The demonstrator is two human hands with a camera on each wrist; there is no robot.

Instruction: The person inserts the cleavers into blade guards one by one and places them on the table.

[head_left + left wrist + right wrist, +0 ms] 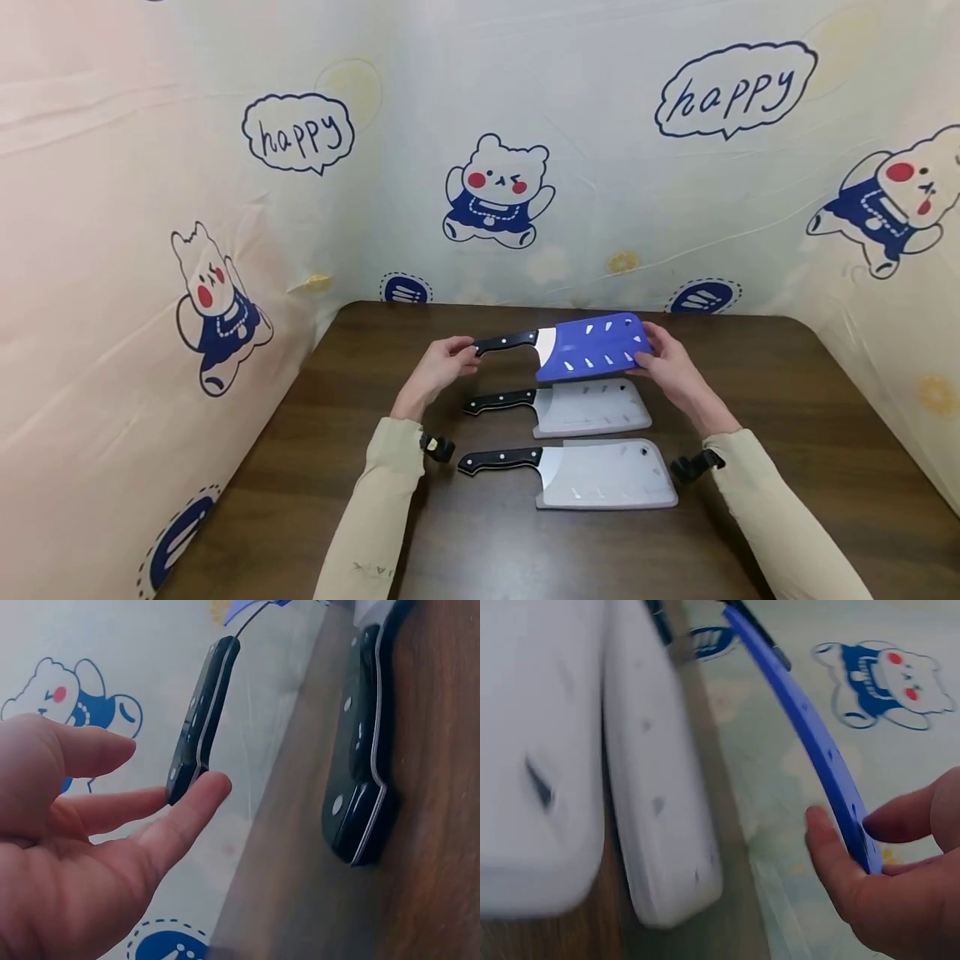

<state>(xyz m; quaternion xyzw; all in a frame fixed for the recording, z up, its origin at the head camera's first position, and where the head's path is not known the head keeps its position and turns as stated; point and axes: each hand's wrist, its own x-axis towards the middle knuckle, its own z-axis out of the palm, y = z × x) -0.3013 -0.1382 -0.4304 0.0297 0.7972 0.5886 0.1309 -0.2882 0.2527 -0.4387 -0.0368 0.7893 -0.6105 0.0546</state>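
A cleaver in a blue blade cover (596, 346) is held up off the table at the back of a row of cleavers. My right hand (669, 367) pinches the covered blade's far end between thumb and fingers. At the butt of its black handle (199, 720), my left hand (444, 367) has fingertips touching from below and behind, the thumb spread apart in the left wrist view. Nearer to me lie two more cleavers, one in a white cover (596, 408) and another in a larger white cover (611, 475), both with handles to the left.
The dark wooden table (345, 500) has rounded back corners. A pale cloth (600, 208) printed with cartoon bears hangs behind it and along the sides. Each wrist carries a small black camera (437, 447).
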